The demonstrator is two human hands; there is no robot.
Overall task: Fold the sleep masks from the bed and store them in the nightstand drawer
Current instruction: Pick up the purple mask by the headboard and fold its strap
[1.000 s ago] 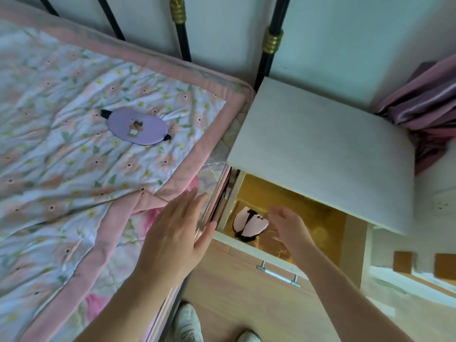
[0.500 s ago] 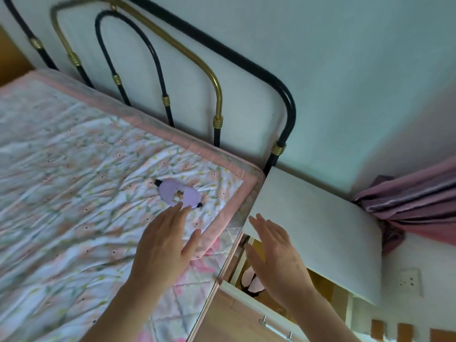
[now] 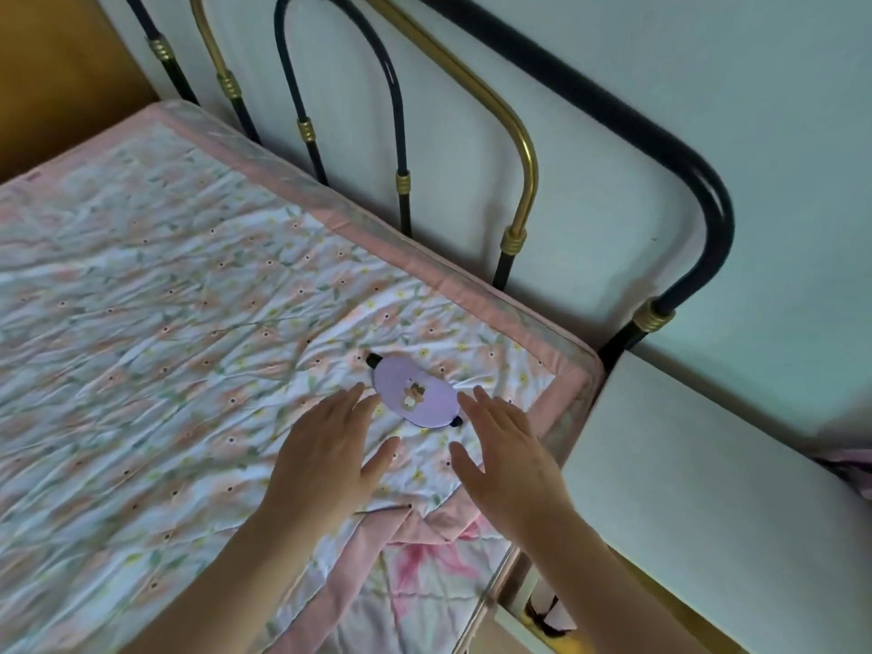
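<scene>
Sleep masks are the whole job here, and the lilac sleep mask (image 3: 415,396) is the one left on the bed, lying flat on the floral quilt (image 3: 155,323) a bit right of centre in the frame, near the pink-bordered corner. Going left to right: our left hand (image 3: 325,457) sits just left of and below the mask, fingers spread and loose, holding nothing, fingertips close to the mask's edge but not touching as far as we can tell. Our right hand (image 3: 507,457) mirrors it on the other side, also spread wide and empty, fingertips just beside the black strap end. A second ago that right hand was down in the nightstand drawer (image 3: 542,620) dropping off the pink sleep mask (image 3: 549,606), and the left was resting on the bed edge, so both have swung up to flank this one. We can just see a sliver of that pink one at the bottom right of the frame, tucked under the white nightstand (image 3: 708,488) top. So we'd say one mask is stored, drawer's open, and this lilac one is next for picking up and folding.
</scene>
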